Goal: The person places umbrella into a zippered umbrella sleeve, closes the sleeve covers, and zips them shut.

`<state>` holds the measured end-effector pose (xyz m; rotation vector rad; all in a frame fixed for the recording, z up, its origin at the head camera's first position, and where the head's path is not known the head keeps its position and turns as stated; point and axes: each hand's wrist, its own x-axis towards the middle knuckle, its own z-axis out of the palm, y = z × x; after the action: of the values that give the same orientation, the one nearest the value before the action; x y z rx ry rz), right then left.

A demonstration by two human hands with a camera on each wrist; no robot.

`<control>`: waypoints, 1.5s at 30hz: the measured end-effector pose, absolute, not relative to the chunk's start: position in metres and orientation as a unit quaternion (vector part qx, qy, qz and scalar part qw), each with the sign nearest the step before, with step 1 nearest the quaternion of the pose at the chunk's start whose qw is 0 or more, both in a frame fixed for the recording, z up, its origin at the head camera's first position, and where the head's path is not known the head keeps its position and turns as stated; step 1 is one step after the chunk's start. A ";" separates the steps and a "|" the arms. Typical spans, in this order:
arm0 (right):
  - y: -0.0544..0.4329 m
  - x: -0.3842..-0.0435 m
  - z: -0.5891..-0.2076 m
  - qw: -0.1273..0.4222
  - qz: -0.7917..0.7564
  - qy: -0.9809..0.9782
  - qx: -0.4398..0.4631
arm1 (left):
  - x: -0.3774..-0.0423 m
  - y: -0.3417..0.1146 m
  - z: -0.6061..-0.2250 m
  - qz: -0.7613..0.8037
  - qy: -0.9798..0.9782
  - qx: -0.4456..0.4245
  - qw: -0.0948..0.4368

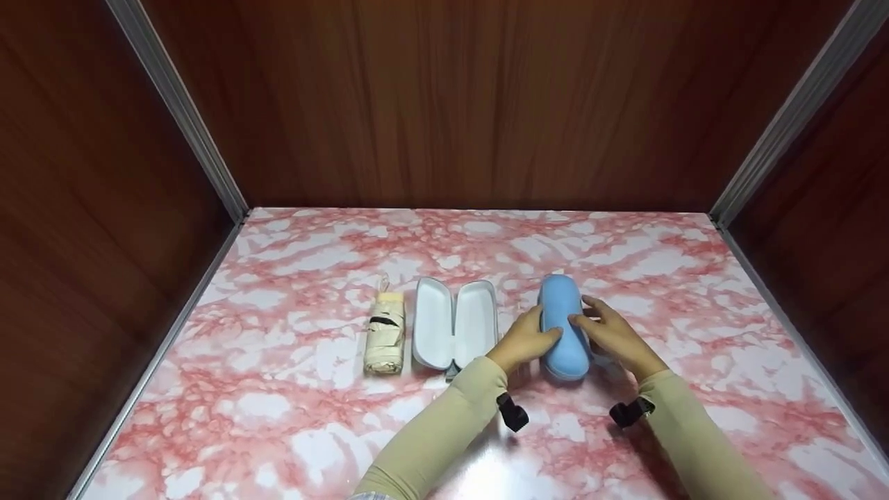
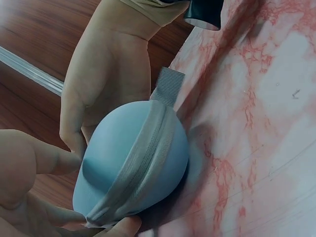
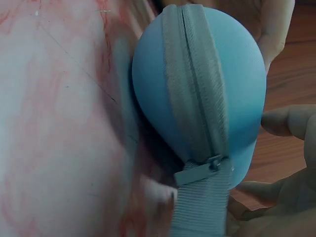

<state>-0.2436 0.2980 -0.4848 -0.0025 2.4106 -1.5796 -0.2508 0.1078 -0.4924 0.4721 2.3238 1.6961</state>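
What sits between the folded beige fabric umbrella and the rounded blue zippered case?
In the head view, the open, white-lined clamshell case lies between, beside the umbrella; then comes the left hand, holding the blue case.

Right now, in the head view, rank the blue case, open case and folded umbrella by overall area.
1. Open case, spread widest.
2. Blue case, partly covered but still clearly bigger than the umbrella.
3. Folded umbrella.

the blue case (image 1: 564, 323) has a smooth, matt shell, its zip (image 3: 197, 89) woven cloth tape, its strap (image 3: 202, 205) ribbed webbing. the folded umbrella (image 1: 384, 342) looks like crinkled cloth. the tabletop (image 1: 278, 406) looks smooth and glossy, the walls (image 1: 444, 104) grained wood, the rails (image 1: 182, 111) dull metal, the sleeves (image 1: 437, 427) soft cloth.
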 end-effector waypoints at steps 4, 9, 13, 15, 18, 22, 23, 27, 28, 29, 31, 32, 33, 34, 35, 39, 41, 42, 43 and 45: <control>0.298 -0.242 -0.482 0.115 -0.540 0.834 -0.003 | -0.251 0.107 -0.492 0.586 0.784 0.174 0.113; 0.298 -0.241 -0.481 0.111 -0.535 0.837 -0.002 | -0.251 0.107 -0.494 0.587 0.780 0.183 0.121; 0.297 -0.241 -0.480 0.110 -0.535 0.837 -0.004 | -0.252 0.107 -0.494 0.590 0.775 0.186 0.126; 0.297 -0.241 -0.479 0.104 -0.536 0.838 -0.004 | -0.251 0.106 -0.494 0.596 0.770 0.188 0.128; 0.295 -0.240 -0.476 0.077 -0.538 0.839 -0.007 | -0.250 0.104 -0.491 0.602 0.766 0.191 0.126; 0.294 -0.240 -0.469 0.022 -0.536 0.844 -0.018 | -0.250 0.100 -0.485 0.614 0.754 0.196 0.126; 0.293 -0.240 -0.468 0.009 -0.534 0.845 -0.022 | -0.250 0.099 -0.483 0.617 0.752 0.195 0.128; 0.290 -0.241 -0.462 -0.021 -0.534 0.844 -0.039 | -0.249 0.093 -0.475 0.594 0.775 0.174 0.127; 0.288 -0.240 -0.461 -0.023 -0.535 0.844 -0.042 | -0.249 0.091 -0.473 0.585 0.783 0.168 0.127; 0.287 -0.240 -0.459 -0.025 -0.536 0.843 -0.044 | -0.248 0.089 -0.471 0.576 0.791 0.164 0.125; 0.283 -0.238 -0.456 -0.025 -0.539 0.840 -0.050 | -0.248 0.084 -0.466 0.567 0.799 0.161 0.121; 0.281 -0.238 -0.455 -0.024 -0.542 0.839 -0.052 | -0.248 0.081 -0.465 0.568 0.799 0.159 0.120; 0.279 -0.237 -0.453 -0.021 -0.545 0.836 -0.055 | -0.248 0.079 -0.463 0.571 0.797 0.160 0.119; 0.277 -0.237 -0.452 -0.019 -0.549 0.834 -0.057 | -0.248 0.076 -0.461 0.575 0.793 0.160 0.118; 0.275 -0.236 -0.451 -0.016 -0.552 0.831 -0.058 | -0.248 0.074 -0.459 0.581 0.789 0.159 0.119; 0.264 -0.238 -0.449 -0.008 -0.556 0.829 -0.062 | -0.251 0.063 -0.453 0.592 0.780 0.166 0.118; 0.258 -0.239 -0.448 -0.002 -0.557 0.828 -0.065 | -0.252 0.056 -0.450 0.589 0.781 0.174 0.112; 0.254 -0.240 -0.448 0.001 -0.558 0.827 -0.067 | -0.253 0.052 -0.449 0.587 0.781 0.181 0.107; 0.251 -0.241 -0.448 0.004 -0.558 0.827 -0.070 | -0.253 0.048 -0.447 0.582 0.785 0.187 0.102; 0.245 -0.242 -0.448 0.009 -0.560 0.825 -0.078 | -0.253 0.040 -0.446 0.581 0.785 0.191 0.100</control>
<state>-0.2422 0.2446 -0.4478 -0.2421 2.5776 -1.7478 -0.2534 0.0402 -0.4457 0.5635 2.3199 1.7189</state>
